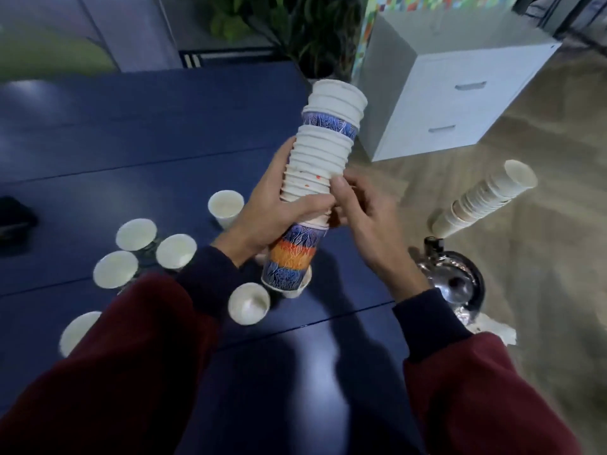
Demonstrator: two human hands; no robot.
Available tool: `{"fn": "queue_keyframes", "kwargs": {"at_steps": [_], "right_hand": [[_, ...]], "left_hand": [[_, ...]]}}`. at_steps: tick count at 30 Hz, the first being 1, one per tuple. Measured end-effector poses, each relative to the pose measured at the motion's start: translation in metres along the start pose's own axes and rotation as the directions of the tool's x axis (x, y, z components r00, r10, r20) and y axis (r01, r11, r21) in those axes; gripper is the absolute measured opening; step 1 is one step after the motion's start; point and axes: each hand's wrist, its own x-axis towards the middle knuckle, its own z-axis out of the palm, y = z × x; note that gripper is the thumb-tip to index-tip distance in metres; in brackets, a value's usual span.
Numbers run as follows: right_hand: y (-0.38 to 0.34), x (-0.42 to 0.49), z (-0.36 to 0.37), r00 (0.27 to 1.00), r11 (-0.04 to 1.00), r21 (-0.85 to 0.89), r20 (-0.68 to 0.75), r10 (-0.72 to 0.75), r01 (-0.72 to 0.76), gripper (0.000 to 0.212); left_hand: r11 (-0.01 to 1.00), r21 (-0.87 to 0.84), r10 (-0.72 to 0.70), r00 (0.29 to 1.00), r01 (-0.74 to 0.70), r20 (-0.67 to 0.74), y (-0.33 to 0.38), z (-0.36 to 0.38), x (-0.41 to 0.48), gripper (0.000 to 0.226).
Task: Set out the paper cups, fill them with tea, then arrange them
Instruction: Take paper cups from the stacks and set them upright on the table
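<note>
A tall stack of nested paper cups [323, 149] with blue and orange patterned sides is held tilted over the dark blue table [98, 133]. My left hand [272, 208] grips the stack round its middle. My right hand [364, 211] pinches the cup rims at the stack's right side, just below the left thumb. Several single white cups stand upright on the table: one at the back [226, 206], a cluster to the left [175, 251], one near the front [249, 303] and one partly hidden by my left sleeve [77, 333].
A second cup stack [483, 198] leans off the table's right edge above a shiny metal kettle [455, 277]. A white drawer cabinet [450, 80] stands on the floor beyond. A dark object [14, 218] lies at the table's left edge. Potted plants stand behind the table.
</note>
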Motion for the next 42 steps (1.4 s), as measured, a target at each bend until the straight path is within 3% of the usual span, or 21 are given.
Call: {"fn": "queue_keyframes", "kwargs": {"at_steps": [2,7,11,17,20,26,34,39,42], "right_hand": [[-0.013,-0.021,0.042,0.999,1.0,0.018,0.05,-0.009,0.008,0.037],[-0.036,-0.059,0.143,0.987,1.0,-0.006,0.159,-0.029,0.03,0.023],[-0.062,-0.07,0.226,0.981,0.994,0.005,0.164,-0.107,0.107,0.038],[-0.089,-0.073,0.304,0.923,0.971,-0.023,0.316,-0.219,0.239,0.015],[-0.088,-0.067,0.33,0.899,0.965,-0.079,0.389,-0.2,0.249,0.018],[-0.089,-0.054,0.357,0.833,0.949,-0.195,0.543,-0.105,0.246,0.028],[-0.074,-0.036,0.4,0.9,0.896,-0.324,0.405,-0.16,0.305,0.029],[-0.044,-0.04,0.431,0.783,0.763,-0.467,0.616,-0.081,0.446,0.018],[-0.037,-0.044,0.443,0.725,0.692,-0.561,0.684,0.079,0.454,0.033]], "left_hand": [[0.999,0.001,-0.035,0.999,0.035,-0.037,0.003,-0.04,-0.035,0.059],[0.988,0.033,-0.144,0.981,0.15,-0.132,-0.002,-0.143,-0.123,0.064],[0.968,0.117,-0.19,0.952,0.222,-0.241,-0.006,-0.228,-0.199,0.071],[0.941,0.14,-0.258,0.921,0.308,-0.293,-0.009,-0.293,-0.259,0.08],[0.936,0.152,-0.265,0.919,0.318,-0.293,-0.012,-0.313,-0.272,0.096],[0.881,0.307,-0.254,0.907,0.361,-0.337,-0.029,-0.335,-0.281,0.084],[0.831,0.264,-0.339,0.822,0.49,-0.458,-0.07,-0.358,-0.305,0.08],[0.821,0.219,-0.374,0.787,0.527,-0.49,-0.088,-0.371,-0.316,0.079],[0.833,0.205,-0.376,0.797,0.514,-0.473,-0.096,-0.374,-0.318,0.072]]}}
